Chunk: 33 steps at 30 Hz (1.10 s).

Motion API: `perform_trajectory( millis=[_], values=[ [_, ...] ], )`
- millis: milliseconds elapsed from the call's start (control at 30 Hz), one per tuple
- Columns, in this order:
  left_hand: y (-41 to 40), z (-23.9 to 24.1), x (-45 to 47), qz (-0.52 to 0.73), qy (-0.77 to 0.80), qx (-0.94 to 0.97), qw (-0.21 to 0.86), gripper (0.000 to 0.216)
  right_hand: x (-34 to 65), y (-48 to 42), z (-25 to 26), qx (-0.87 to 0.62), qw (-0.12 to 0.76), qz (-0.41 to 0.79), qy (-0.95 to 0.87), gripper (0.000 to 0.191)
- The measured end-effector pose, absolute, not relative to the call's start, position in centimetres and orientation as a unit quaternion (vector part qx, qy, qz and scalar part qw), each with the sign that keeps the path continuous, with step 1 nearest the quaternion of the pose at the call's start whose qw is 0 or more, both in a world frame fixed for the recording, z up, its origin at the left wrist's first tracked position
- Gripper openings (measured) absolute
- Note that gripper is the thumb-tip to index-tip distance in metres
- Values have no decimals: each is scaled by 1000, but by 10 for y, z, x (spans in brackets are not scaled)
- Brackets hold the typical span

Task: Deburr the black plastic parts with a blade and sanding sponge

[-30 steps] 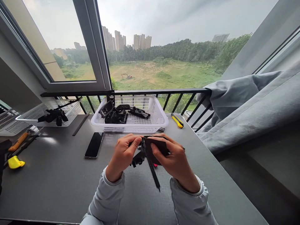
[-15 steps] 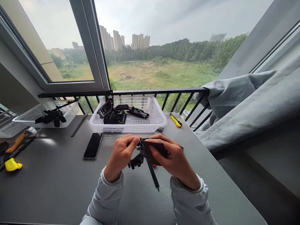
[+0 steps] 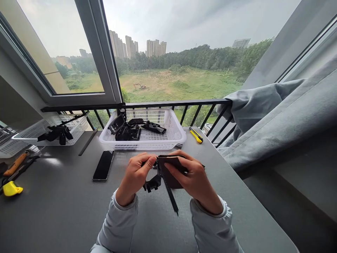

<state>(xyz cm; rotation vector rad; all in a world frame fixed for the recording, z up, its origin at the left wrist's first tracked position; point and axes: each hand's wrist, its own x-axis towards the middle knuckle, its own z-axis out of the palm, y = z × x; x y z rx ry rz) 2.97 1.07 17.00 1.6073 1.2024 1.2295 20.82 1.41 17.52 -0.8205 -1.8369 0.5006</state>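
My left hand [image 3: 138,170] pinches a black plastic part [image 3: 153,182] with thumb and fingers; its jagged lower end hangs below the hand. A folded sheet of dark brown sandpaper [image 3: 171,177] is in my right hand [image 3: 191,172], thumb on the near face and fingers behind. The sandpaper's left edge meets the black part between the two hands. From there a thin black strip [image 3: 171,198] slants down and right; I cannot tell whether it belongs to the same part. My fingers hide the upper portion of the part.
Behind my hands stands a white plastic basket [image 3: 143,144] with several black parts. A phone [image 3: 103,166] lies to the left, a yellow utility knife [image 3: 196,135] at the back right. At far left are another basket [image 3: 79,135], an orange-handled tool [image 3: 16,164] and a yellow object [image 3: 12,189].
The sandpaper has slid slightly left and turned a little against the black part. A small red spot beneath it is now hidden. Both hands keep their grip; the view has shifted slightly.
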Motion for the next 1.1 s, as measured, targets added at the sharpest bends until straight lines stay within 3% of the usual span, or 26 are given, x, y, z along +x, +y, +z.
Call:
perform_trajectory(
  millis=[267, 500, 633, 833, 967, 1100],
  values=[
    [11, 170, 31, 489, 500, 621, 354, 34, 198, 11, 169, -360, 505, 79, -780, 16],
    [11, 169, 32, 499, 515, 615, 328, 34, 196, 11, 168, -364, 502, 100, -778, 19],
    [12, 171, 32, 506, 519, 599, 341, 33, 200, 16, 169, -390, 518, 173, -742, 16],
    [10, 177, 36, 511, 524, 572, 371, 21, 204, 25, 173, -366, 545, 433, -618, 20],
    [10, 175, 37, 532, 521, 533, 401, 17, 206, 23, 177, -410, 568, 435, -566, 25],
    [14, 169, 36, 531, 484, 499, 485, 27, 207, 20, 179, -419, 551, 454, -561, 23]
  ],
)
